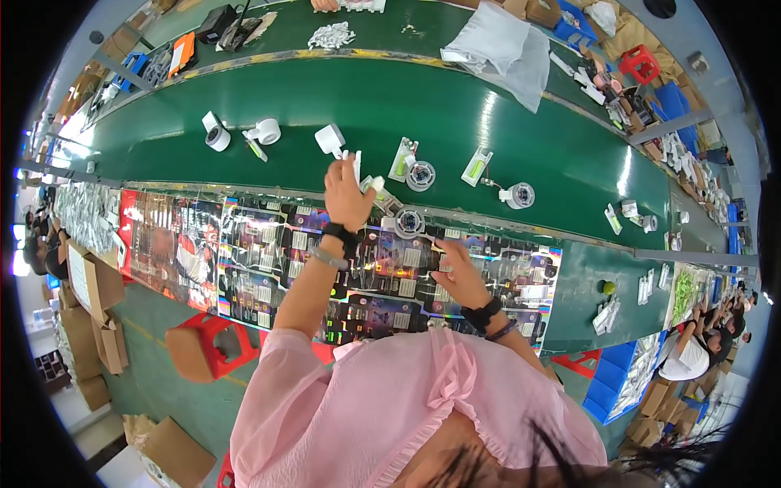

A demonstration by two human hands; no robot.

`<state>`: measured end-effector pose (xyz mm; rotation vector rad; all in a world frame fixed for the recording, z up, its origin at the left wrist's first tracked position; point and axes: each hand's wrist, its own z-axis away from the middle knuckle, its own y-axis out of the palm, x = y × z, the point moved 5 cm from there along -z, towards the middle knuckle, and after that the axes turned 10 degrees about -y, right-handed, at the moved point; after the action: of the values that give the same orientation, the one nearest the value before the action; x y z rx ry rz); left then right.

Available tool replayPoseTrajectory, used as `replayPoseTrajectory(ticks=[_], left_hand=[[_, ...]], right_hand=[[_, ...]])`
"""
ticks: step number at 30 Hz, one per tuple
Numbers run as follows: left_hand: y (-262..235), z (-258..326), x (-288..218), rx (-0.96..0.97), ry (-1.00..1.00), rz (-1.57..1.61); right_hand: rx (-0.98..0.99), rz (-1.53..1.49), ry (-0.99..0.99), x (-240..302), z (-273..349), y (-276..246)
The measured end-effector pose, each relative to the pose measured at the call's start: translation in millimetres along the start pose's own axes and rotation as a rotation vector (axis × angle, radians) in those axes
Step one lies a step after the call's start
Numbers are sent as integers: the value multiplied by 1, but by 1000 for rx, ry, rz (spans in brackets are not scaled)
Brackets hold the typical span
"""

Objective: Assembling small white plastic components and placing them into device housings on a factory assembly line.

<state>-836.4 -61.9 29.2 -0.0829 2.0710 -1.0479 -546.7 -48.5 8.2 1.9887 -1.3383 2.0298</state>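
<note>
Head view is showing the left hand (346, 191) reaching forward over the near edge of the green conveyor belt (455, 114), its fingers pinching a small white part (355, 163) that is standing up above the knuckles, just beside a white block (329, 138) lying on the belt. Right hand (457, 272) is resting lower down on the glossy printed cards (277, 260), fingers spread flat and pressing on the sheets, which are dark with rainbow sheen and small white rectangular labels and are covering the counter (582, 285) in overlapping rows. Just ahead of that hand a round clear tape reel (409, 221) is sitting at the belt's edge. Farther out on the belt two white tape rolls (218, 137) are lying to the left, while flat clear packets with green inserts (477, 167) and more round reels (521, 195) are lying to the right. Beyond, at the belt's far side, a pale plastic bag (500, 45) is lying crumpled. Below the counter a red stool (213, 342) is standing, with brown cartons (98, 285) stacked at the left. Both wrists are wearing dark bands, and pink sleeves are filling the lower middle.
</note>
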Motion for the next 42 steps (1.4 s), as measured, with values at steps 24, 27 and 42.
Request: replayPoseTrajectory(ticks=[24,27,42], left_hand=[[-41,-204,104,542,-400,1520],[-19,-207,131,536,-382,1518],[-33,-81,151,-208,-260,-86]], right_hand=[[-188,-251,156,44,-269,22],[-237,24,-19,1,-290,32],[61,669,74,-14,-213,20]])
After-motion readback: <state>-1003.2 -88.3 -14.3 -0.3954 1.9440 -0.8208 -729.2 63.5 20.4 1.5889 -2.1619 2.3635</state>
